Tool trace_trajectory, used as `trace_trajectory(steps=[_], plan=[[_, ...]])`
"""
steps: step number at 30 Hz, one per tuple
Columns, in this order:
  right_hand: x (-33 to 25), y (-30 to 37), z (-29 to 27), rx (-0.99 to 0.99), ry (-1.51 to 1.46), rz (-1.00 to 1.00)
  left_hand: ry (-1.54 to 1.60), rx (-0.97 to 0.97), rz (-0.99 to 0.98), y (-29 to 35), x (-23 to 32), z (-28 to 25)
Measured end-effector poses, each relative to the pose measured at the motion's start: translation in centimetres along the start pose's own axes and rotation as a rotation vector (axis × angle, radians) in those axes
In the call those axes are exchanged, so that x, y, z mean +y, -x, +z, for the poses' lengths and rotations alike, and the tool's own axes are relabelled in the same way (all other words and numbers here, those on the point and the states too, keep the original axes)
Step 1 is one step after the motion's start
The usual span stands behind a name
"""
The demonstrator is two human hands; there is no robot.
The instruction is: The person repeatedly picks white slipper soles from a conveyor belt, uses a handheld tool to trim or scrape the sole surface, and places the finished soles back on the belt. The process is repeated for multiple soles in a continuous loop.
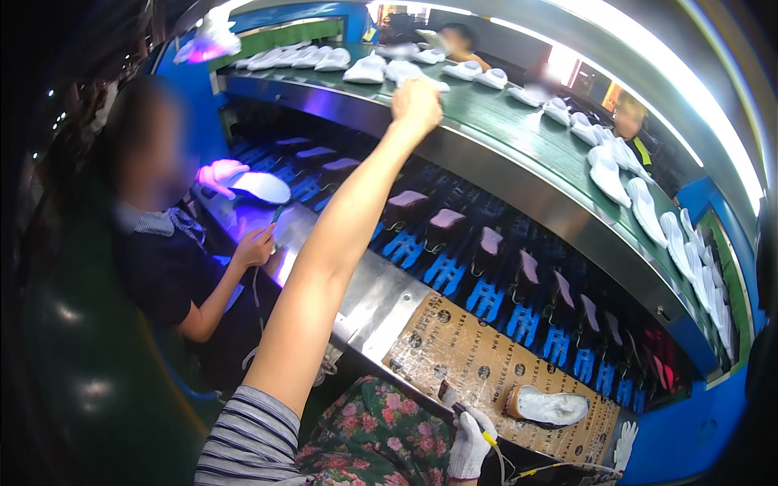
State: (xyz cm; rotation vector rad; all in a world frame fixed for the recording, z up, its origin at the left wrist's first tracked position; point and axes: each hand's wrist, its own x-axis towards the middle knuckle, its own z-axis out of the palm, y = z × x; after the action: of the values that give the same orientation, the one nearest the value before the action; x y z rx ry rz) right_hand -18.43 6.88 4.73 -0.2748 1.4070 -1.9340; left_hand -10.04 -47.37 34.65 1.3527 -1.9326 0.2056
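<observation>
My left arm reaches far across to the upper conveyor, and my bare left hand (417,107) is closed at the near end of a white shoe sole (415,74). Its fingertips are partly hidden behind the hand. Low in the view, my right hand (472,447), in a white knit glove, is closed round a slim brush (450,395) with a dark handle and a thin hose. Just right of that hand, a shoe (553,407) with a whitish underside and brown heel lies bottom up on a printed cardboard sheet (442,344).
White soles (648,212) line the curved green conveyor (519,134). Below it, shoe lasts (489,243) stand on blue holders (485,301). A co-worker (154,243) at left holds a sole (263,187) and a thin tool. A white glove (626,445) lies at the lower right.
</observation>
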Motion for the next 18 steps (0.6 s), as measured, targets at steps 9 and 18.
trace_trajectory(steps=[9, 18], plan=[[-1.4, 0.0, -0.3, -0.043, -0.153, -0.001, 0.249, 0.127, 0.076, -1.4, -0.2, 1.7], [-0.6, 0.9, -3.3, 0.022, -0.204, 0.0, 0.748, 0.361, 0.133, 4.8, -0.5, 1.4]])
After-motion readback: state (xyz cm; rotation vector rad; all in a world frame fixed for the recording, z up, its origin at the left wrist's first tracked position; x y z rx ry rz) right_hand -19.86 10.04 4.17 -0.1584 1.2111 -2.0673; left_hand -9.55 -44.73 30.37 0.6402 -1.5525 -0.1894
